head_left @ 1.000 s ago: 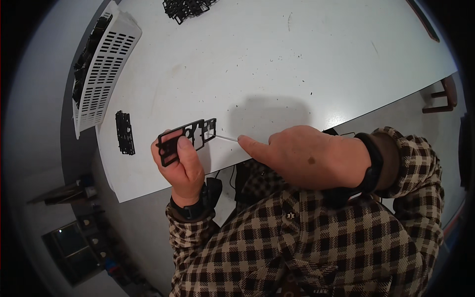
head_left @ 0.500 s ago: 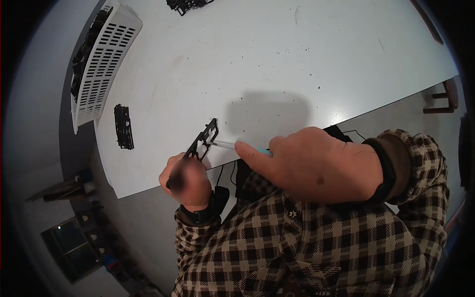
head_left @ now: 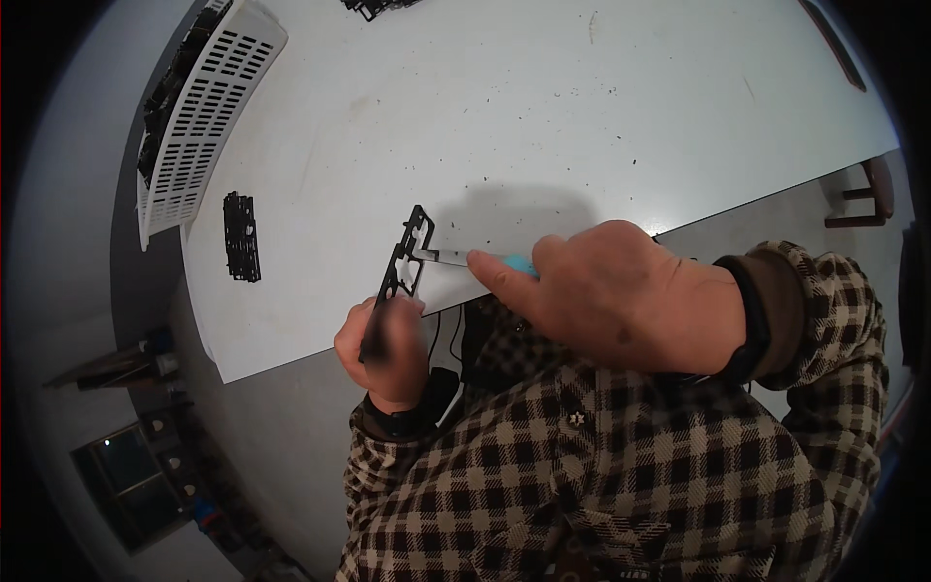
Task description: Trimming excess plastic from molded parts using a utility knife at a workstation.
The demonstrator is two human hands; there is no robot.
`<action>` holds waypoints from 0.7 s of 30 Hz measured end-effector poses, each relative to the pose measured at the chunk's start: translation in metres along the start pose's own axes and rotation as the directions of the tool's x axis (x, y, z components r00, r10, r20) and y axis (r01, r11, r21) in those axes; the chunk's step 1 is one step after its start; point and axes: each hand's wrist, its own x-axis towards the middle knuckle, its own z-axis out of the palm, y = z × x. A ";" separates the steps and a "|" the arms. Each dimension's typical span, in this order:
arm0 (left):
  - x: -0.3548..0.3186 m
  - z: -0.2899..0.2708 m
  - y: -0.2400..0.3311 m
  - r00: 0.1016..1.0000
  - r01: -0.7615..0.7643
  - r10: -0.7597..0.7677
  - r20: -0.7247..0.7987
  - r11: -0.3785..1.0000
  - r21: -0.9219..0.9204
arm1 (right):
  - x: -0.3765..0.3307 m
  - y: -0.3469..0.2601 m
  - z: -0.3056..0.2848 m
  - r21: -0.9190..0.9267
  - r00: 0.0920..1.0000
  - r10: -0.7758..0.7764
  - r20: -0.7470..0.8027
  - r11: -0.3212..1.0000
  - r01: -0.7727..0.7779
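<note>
My left hand (head_left: 388, 354) is closed round the lower end of a narrow black plastic frame (head_left: 396, 264), which has openings and small tabs. The frame is tilted, its free end up and over the near edge of the table. In my right hand (head_left: 621, 291) is a knife (head_left: 448, 257) with a thin silver blade and a teal handle, index finger stretched along it. The blade tip meets the frame's right side, near its middle openings. My fingers hide most of the handle, and part of the left hand is blurred.
A white slotted basket (head_left: 208, 107) full of black parts stands at the far left. Several black frames lie stacked (head_left: 241, 238) on the white table (head_left: 320, 204), with more black parts (head_left: 378, 8) at the back. Dark crumbs dot the surface. A brown stool (head_left: 863, 199) stands beyond the right edge.
Both hands have shifted a little farther up over the table. The frame now stands steeper, and the knife blade has turned to show more of its flat side.
</note>
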 end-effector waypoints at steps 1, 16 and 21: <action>0.001 -0.002 0.000 0.999 -0.005 0.004 0.034 1.000 0.016 | 0.000 -0.002 -0.002 -0.030 1.000 0.003 0.014 1.000 -0.003; -0.008 -0.004 -0.008 0.997 0.063 -0.064 -0.048 0.998 -0.030 | 0.001 0.017 0.032 0.046 0.895 -0.033 -0.444 0.997 0.060; -0.008 -0.006 -0.014 1.000 -0.011 0.013 -0.019 0.995 0.098 | -0.001 0.004 0.021 0.020 0.936 -0.017 -0.352 0.999 0.026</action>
